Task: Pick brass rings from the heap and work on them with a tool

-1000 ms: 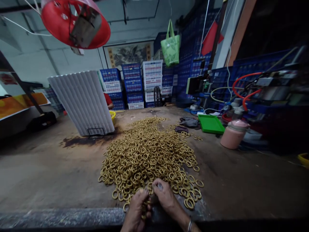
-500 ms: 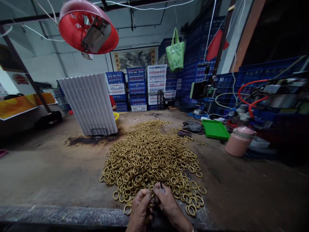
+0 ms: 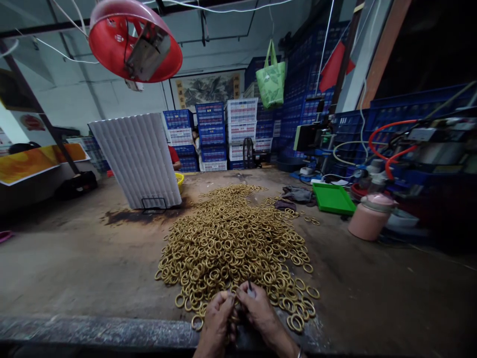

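Pink dish (image 3: 5, 235) at the far left edge of the brown worktop (image 3: 74, 268). Next, a whitish corrugated panel (image 3: 136, 164), upright with a slight lean, a wire stand (image 3: 153, 204) at its foot, and a yellow basket (image 3: 180, 183) partly hidden behind its right edge. Then, low at the near edge, the left hand (image 3: 216, 318): reaching up from below, thumb pointing forward, fingers curled inward and narrow; cannot tell the contents of that curl. Around the fingertips and spreading away over the middle of the worktop, gold-coloured rings (image 3: 231, 238) in one broad heap, with loose ones along the fringe. Close by, the right hand (image 3: 259, 311): slanting in from the lower right, thumb and forefinger pinched on a small dark-tipped object (image 3: 251, 292), fingertips turned toward the left hand; cannot tell touching from nearly touching. Farther right, dark cloths (image 3: 300, 195), a green tray (image 3: 334, 198), then a pink jar (image 3: 368, 221).
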The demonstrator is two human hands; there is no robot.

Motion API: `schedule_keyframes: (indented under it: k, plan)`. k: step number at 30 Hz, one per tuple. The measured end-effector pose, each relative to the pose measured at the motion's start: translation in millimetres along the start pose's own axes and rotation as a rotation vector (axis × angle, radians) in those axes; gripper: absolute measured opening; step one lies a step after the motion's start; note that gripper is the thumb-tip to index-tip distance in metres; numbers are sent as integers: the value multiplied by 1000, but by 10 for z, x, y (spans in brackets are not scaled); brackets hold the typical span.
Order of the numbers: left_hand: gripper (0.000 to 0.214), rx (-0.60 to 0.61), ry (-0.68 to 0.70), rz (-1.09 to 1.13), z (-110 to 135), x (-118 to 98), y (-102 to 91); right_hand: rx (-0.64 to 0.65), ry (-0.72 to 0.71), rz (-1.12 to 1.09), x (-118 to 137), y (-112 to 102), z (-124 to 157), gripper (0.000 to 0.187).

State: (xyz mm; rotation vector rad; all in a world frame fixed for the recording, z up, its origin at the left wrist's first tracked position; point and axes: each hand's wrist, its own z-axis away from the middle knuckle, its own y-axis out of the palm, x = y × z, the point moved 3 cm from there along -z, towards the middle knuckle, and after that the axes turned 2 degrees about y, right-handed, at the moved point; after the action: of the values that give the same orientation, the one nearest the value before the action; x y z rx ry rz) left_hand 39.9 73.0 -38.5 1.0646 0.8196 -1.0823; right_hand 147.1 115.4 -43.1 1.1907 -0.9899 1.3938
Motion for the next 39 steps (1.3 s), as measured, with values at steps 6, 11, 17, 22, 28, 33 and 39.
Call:
schedule_keyframes:
  k: [6,11,17,22,28,33,39]
  plan:
    - [43,24,28,-53,-19,32,-2,-62,-101,124,38,-29,-17,18]
    - [42,51,41,-43,1,28,14,34,16,-49,25,14,55,27]
    - [35,143,23,78,106,-144,68,116,90,-234,137,44,158,34]
    - [32,190,-48,185,193,-248,79,146,106,-228,219,27,208,31]
    - [34,169,-89,181,209,-253,52,53,41,-97,234,-15,213,27]
    - [33,185,-155,191,199,-261,17,1,-117,155,270,-62,185,23]
    - [32,182,-259,174,194,-272,-4,101,-271,325,335,-51,200,22]
